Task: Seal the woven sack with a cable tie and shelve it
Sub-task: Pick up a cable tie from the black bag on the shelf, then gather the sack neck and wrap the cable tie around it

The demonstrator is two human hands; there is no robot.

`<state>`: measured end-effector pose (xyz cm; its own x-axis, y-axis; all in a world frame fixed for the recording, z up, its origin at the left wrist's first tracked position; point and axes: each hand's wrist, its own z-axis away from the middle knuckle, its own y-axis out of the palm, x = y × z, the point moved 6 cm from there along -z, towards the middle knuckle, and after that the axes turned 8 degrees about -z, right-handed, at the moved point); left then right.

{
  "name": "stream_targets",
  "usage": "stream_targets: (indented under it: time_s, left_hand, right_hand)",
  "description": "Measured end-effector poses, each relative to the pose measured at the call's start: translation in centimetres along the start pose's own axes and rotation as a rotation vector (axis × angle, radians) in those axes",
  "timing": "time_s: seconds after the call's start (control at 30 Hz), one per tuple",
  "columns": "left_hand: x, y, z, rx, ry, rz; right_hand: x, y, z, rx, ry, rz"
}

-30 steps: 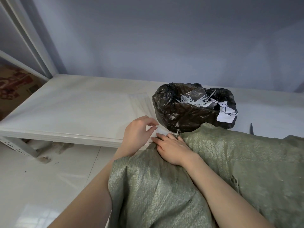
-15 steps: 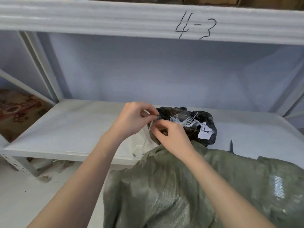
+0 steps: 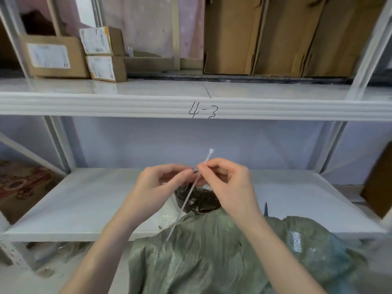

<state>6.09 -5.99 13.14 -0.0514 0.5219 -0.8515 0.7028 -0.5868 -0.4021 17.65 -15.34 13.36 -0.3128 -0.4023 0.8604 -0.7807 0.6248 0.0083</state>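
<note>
A green woven sack (image 3: 212, 255) slumps in front of me, leaning against the front edge of the lower white shelf (image 3: 89, 200). Above it I hold a long white cable tie (image 3: 187, 196) slanting from its square head at the top down to its tail over the sack. My right hand (image 3: 227, 183) pinches the tie just below the head. My left hand (image 3: 161, 183) has its fingertips at the same spot, touching the strap. The sack's mouth is hidden under my forearms.
A black plastic bag (image 3: 199, 200) sits on the lower shelf behind my hands. The upper shelf beam (image 3: 106, 105), marked "4-3", carries labelled cardboard boxes (image 3: 55, 56) and flat cartons (image 3: 275, 35). A brown board (image 3: 379, 183) leans at the right.
Both hands left the sack's top, reached the black bag and rose with one cable tie, now held up between them. My view tilted upward, bringing the upper shelf into sight.
</note>
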Motion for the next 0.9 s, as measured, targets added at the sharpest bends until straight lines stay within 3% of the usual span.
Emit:
stream_targets:
  time_s: [0.1,0.5,0.7,0.9]
  left_hand:
    - [-0.7,2.2,1.3,0.131,-0.026,-0.023]
    - [-2.4,8.6,1.2,0.177,0.099,-0.177]
    - [-2.6,14.0,0.3,0.164,0.287,-0.409]
    - [0.9,22.1,-0.1,0.304,0.311,-0.596]
  right_hand:
    - [1.7,-1.8,1.3,-0.081,-0.005,-0.016]
    - [2.6,-7.5,4.8,-0.216,0.038,-0.093]
    - [1.9,-11.8,4.8,-0.274,-0.03,0.199]
    - [-2.8,-16.8,4.9,-0.162,0.127,0.771]
